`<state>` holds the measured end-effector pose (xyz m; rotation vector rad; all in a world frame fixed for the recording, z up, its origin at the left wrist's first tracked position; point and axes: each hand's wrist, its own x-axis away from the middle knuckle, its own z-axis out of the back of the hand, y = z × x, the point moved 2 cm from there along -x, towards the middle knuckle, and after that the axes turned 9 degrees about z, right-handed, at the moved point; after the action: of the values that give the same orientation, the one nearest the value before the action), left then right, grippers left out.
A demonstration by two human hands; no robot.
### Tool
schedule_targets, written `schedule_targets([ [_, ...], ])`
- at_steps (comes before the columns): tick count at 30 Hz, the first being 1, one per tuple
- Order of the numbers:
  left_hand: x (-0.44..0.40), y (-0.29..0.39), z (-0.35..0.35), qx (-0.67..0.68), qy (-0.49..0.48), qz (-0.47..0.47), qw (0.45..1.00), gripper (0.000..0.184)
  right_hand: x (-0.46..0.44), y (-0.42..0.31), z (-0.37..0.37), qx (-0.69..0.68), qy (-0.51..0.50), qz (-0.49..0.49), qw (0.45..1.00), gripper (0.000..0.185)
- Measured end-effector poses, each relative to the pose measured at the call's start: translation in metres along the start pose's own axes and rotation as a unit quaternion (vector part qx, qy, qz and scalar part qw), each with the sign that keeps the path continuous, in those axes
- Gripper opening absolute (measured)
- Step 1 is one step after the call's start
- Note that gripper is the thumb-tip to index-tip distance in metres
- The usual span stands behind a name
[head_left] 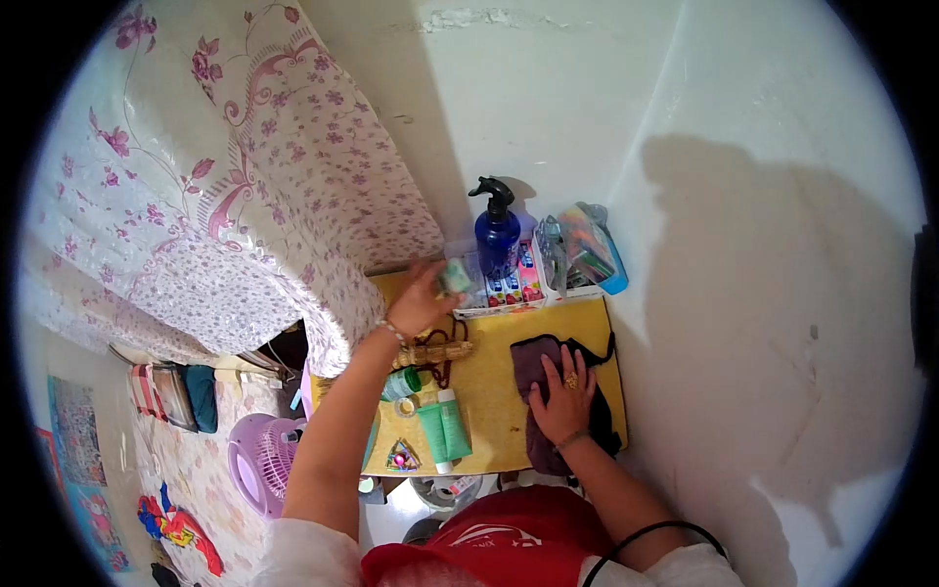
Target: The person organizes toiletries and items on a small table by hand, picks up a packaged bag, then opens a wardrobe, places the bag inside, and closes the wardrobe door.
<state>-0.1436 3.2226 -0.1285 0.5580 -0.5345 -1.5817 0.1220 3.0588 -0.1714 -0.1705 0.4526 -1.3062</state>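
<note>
My left hand (421, 299) is at the back of the yellow table, its fingers closed on a small green-and-white item (456, 277) whose kind I cannot make out. It is beside a white organizer box (507, 309) holding a blue spray bottle (498, 235) with a black trigger and several small cartons. My right hand (564, 401) lies flat, fingers spread, on a folded dark purple cloth (536, 358) with black edging. Between the hands are two green tubes (443, 428), a carved wooden piece (430, 353) and a dark red bead string (460, 333).
The yellow table (504, 391) also bears a green jar (400, 384), a tape roll (406, 408) and a triangular trinket (401, 457). A blue-edged container (613, 264) stands in the corner. Left are a floral curtain (293, 166) and purple fan (262, 465); a wall rises right.
</note>
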Motion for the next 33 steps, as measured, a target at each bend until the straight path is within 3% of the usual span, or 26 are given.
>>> schedule_targets([
  [3, -0.003, 0.025, -0.023, -0.066, -0.008, -0.072, 0.995, 0.062, -0.002, 0.001, 0.000, -0.001, 0.007, 0.003, 1.000, 0.049],
  [5, -0.008, 0.034, -0.031, -0.102, -0.042, -0.045, 0.993, 0.060, -0.001, 0.000, 0.000, 0.000, 0.006, 0.002, 1.000, 0.049],
  [8, -0.012, 0.038, -0.038, -0.070, -0.084, 0.006, 0.994, 0.058, -0.001, 0.000, 0.001, -0.007, 0.002, -0.002, 1.000, 0.049],
  [10, -0.016, 0.044, -0.037, -0.061, -0.183, 0.018, 0.981, 0.056, -0.001, -0.001, 0.001, -0.007, 0.002, -0.002, 1.000, 0.050],
  [16, -0.028, 0.034, -0.065, 0.017, -0.164, -0.043, 0.985, 0.047, -0.001, 0.001, -0.003, 0.009, 0.007, 0.004, 1.000, 0.050],
  [19, -0.023, 0.023, -0.021, 0.119, -0.206, 0.053, 0.970, 0.044, -0.001, 0.001, -0.002, 0.013, 0.011, 0.010, 1.000, 0.049],
  [21, -0.016, -0.028, -0.006, 0.137, -0.184, 0.019, 0.973, 0.038, -0.003, 0.001, -0.002, 0.007, 0.012, 0.008, 1.000, 0.049],
  [23, 0.013, -0.006, 0.041, -0.188, -0.288, 0.118, 0.932, 0.036, -0.002, 0.001, -0.002, 0.006, 0.001, -0.003, 1.000, 0.049],
  [24, 0.026, -0.016, 0.044, -0.190, -0.287, 0.121, 0.931, 0.036, -0.001, 0.000, -0.002, 0.003, 0.000, -0.002, 1.000, 0.049],
  [26, 0.057, -0.040, 0.039, -0.348, -0.371, 0.021, 0.861, 0.036, -0.002, 0.000, -0.001, 0.008, 0.007, 0.000, 1.000, 0.050],
  [29, 0.074, -0.043, 0.034, -0.410, -0.276, -0.035, 0.869, 0.041, -0.001, -0.001, -0.001, 0.003, -0.007, -0.002, 1.000, 0.049],
  [33, 0.074, -0.020, 0.056, -0.395, -0.231, -0.028, 0.889, 0.043, 0.000, -0.002, -0.003, 0.001, -0.011, 0.004, 1.000, 0.048],
])
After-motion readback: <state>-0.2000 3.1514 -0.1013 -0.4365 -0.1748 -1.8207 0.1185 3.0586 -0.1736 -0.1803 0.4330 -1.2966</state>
